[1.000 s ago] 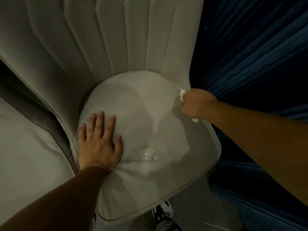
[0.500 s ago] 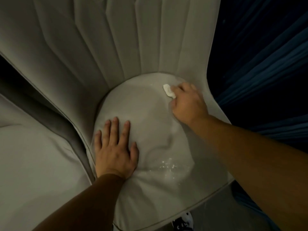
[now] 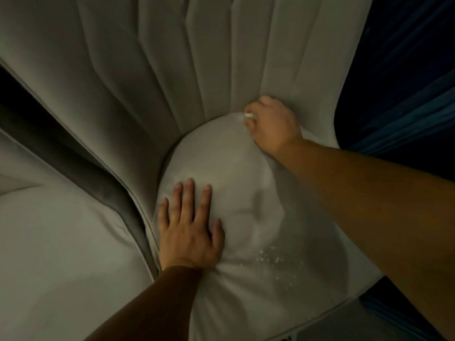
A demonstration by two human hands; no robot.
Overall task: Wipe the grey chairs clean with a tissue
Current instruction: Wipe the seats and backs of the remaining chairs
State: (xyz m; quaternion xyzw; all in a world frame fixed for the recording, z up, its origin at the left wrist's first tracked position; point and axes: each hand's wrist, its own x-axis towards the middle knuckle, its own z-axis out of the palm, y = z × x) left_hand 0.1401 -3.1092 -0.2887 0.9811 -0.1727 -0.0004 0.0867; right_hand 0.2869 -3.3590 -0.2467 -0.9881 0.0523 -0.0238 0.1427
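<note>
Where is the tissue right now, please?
In the right hand, the tissue sits at the seat's back edge, where it meets the backrest.

tissue (image 3: 249, 115) mostly hidden in right grip (image 3: 272, 124)

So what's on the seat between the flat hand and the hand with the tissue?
Head view: only bare cushion between left hand and right hand.

seat (image 3: 236, 183): grey round cushion, creased, meets a ribbed backrest (image 3: 152, 70)
on seat: left hand (image 3: 189, 232) flat, fingers spread; right hand (image 3: 270, 124) with tissue (image 3: 249, 115) at rear edge; white specks (image 3: 268, 258) near front
</note>
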